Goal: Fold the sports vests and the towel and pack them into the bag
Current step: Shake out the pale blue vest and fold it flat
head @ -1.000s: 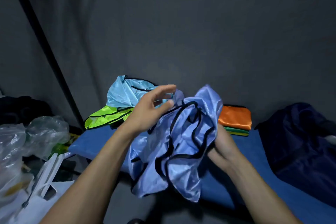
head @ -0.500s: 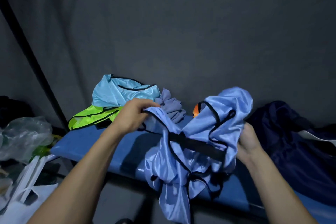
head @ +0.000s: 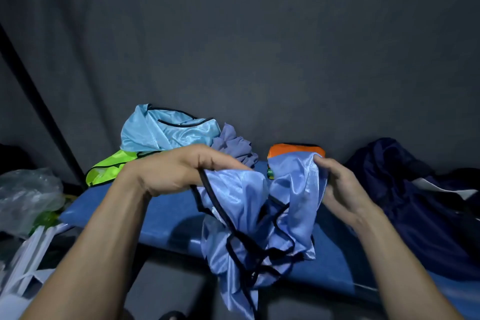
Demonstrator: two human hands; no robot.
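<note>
A crumpled periwinkle-blue sports vest with black trim hangs between my hands above the blue bench. My left hand grips its left edge by the black trim. My right hand pinches the right edge near the top. Behind lie a light-blue vest, a neon-green vest under it, and a greyish-purple towel. A folded orange vest tops a small stack, partly hidden by the held vest. The dark navy bag lies on the bench at right.
A grey fabric wall stands close behind the bench. A black pole slants down at left. Clear plastic bags and white bags crowd the floor at left. The bench's front edge runs below my forearms.
My left hand has shifted right and now holds the vest by its black trim. The right hand has risen to the vest's top edge. The vest hangs lower and narrower between them.
</note>
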